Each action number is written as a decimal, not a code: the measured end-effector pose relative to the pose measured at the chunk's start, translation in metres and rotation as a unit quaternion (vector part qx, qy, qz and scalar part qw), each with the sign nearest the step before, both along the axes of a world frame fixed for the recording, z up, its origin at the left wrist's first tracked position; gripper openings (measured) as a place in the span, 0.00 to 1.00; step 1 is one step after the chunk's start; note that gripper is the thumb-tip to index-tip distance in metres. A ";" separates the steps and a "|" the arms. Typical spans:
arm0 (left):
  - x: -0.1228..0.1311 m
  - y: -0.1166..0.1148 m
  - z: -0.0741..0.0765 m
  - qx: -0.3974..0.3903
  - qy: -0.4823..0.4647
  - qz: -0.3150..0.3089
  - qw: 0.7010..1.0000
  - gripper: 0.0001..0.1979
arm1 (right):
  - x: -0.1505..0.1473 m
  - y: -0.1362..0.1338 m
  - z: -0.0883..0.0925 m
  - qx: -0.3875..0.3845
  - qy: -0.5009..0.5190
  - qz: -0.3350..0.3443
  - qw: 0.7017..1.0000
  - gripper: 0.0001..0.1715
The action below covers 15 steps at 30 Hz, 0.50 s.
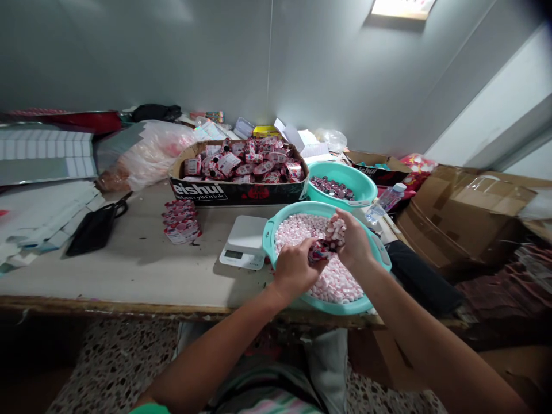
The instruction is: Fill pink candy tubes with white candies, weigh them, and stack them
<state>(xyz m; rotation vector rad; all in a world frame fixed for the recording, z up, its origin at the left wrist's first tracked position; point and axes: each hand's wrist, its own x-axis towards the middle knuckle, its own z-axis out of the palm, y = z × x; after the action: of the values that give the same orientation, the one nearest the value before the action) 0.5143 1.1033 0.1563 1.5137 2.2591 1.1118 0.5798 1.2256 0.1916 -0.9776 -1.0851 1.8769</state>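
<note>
Your right hand [354, 244] is closed around a clump of pink-and-white candies [335, 232]. Your left hand [294, 271] is pinched nearly shut on a dark pink packet [319, 252], which touches the clump between your hands. Both hands are held over the teal basin [340, 306], which is filled with loose candies [334, 284]. A digital scale [244, 241] stands just left of the basin on the table [129, 270]. Behind it are a second teal basin [342, 172] of dark candies and a carton [237, 192] of packets. A stack of packets [181, 221] lies left of the scale.
</note>
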 end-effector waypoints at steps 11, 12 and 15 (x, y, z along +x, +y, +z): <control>-0.002 0.001 -0.003 0.009 -0.005 -0.004 1.000 0.23 | -0.004 0.000 -0.002 0.050 -0.016 0.008 0.999 0.13; -0.002 0.001 -0.003 0.012 0.000 -0.007 1.000 0.23 | -0.005 0.000 -0.002 0.051 -0.014 0.011 0.999 0.13; -0.002 0.001 -0.003 0.008 0.010 -0.002 1.000 0.24 | -0.006 0.001 -0.001 0.047 -0.005 0.026 0.999 0.14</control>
<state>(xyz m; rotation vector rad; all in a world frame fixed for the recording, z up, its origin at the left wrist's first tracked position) 0.5125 1.1046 0.1528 1.5413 2.2632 1.1223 0.5735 1.2262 0.1908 -0.9143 -1.2035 1.8460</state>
